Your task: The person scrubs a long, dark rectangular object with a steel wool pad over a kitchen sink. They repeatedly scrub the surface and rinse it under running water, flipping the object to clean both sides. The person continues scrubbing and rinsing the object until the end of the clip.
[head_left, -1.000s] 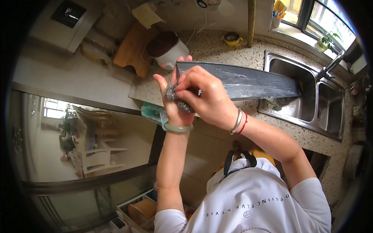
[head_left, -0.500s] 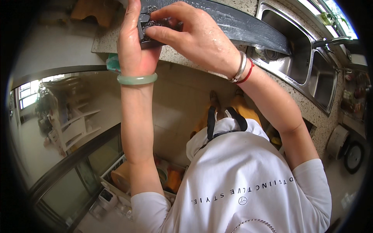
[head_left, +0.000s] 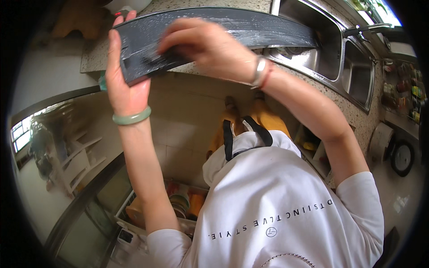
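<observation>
A long dark grey panel (head_left: 259, 29) with wet, whitish streaks lies slanting across the top of the view, its far right end over the sink. My left hand (head_left: 127, 94) grips its near left end from below, the thumb along the edge and fingertips showing past the far side. Over the panel's face my right hand (head_left: 210, 49) is blurred by motion, its fingers bent around a dark scourer (head_left: 178, 54) pressed to the surface. The scourer is mostly hidden under the fingers.
The steel double sink (head_left: 308, 70) with its tap (head_left: 368, 29) is set in the speckled countertop (head_left: 91, 60). A white bowl (head_left: 134, 4) stands beyond the panel. Below my left arm is an open drawer basket (head_left: 123, 207) with dishes. Jars (head_left: 404, 85) stand at far right.
The panel and my left hand have shifted left and lower in view. My right hand has moved from the panel's end corner onto its flat face, now blurred.
</observation>
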### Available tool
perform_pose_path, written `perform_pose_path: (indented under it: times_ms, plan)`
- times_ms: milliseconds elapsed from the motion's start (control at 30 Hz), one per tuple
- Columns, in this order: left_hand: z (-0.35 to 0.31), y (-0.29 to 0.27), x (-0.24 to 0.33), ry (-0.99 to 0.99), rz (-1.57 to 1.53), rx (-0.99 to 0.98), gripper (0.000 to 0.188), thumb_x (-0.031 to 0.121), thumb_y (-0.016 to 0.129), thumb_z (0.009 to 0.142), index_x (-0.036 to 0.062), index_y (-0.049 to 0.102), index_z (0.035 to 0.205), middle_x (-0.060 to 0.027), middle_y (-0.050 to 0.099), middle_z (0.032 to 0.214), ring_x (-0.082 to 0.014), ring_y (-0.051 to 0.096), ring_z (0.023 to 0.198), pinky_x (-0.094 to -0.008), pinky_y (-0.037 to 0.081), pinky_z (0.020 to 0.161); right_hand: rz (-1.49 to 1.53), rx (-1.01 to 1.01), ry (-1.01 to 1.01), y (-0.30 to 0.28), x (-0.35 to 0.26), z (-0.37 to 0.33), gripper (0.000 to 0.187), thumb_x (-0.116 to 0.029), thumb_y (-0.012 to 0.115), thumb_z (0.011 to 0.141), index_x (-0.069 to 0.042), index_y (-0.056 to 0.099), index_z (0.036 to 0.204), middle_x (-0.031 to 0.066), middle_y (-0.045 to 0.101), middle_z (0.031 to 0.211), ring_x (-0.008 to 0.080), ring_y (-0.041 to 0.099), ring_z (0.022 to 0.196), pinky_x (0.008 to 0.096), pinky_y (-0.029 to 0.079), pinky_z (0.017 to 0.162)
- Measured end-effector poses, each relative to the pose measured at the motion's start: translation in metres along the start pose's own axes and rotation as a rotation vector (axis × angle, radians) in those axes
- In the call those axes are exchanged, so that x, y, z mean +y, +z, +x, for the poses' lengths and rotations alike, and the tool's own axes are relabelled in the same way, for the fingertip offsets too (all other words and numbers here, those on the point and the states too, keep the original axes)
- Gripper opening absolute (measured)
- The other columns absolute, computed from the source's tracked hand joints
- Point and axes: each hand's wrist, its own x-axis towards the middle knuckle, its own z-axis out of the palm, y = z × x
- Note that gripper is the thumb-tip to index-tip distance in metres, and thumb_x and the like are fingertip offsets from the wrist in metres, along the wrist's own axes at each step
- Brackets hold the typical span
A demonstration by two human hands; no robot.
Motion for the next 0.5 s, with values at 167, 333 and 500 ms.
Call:
perform_pose_path:
  times_ms: [167,333,500]
  plan:
    - [-0.005,-0.004,-0.003,-0.005,0.099,0.002,0.054,0.036,0.039,0.108,0.0003,0.035,0.148,-0.0135,0.041,0.152,-0.0245,0.046,0.133,-0.0399,0.037,0.112,-0.031,0.016,-0.024,0.037,-0.021,0.013,0.023,-0.017,0.056,0.091,-0.006,0.075,0.096,0.0083,0.066,0.108,0.0301,0.058,0.101,0.0393,0.048,0.093]
    - [-0.016,-0.023,-0.011,-0.022,0.090,0.064,0.053,0.034,0.038,0.108,0.0000,0.033,0.149,-0.0161,0.037,0.155,-0.0278,0.039,0.140,-0.0453,0.032,0.117,-0.186,-0.077,0.068,-0.002,0.030,-0.038,0.030,-0.029,0.055,0.098,-0.005,0.072,0.098,0.0098,0.066,0.110,0.0312,0.059,0.101,0.0414,0.048,0.092]
    - [-0.021,-0.053,-0.034,-0.066,0.070,0.101,0.052,0.035,0.040,0.107,0.0045,0.034,0.149,-0.0138,0.039,0.154,-0.0258,0.044,0.136,-0.0452,0.039,0.112,-0.420,-0.006,0.444,-0.066,0.109,-0.124,0.039,-0.038,0.052,0.101,-0.005,0.071,0.110,0.0116,0.066,0.116,0.0302,0.062,0.107,0.0390,0.052,0.093]
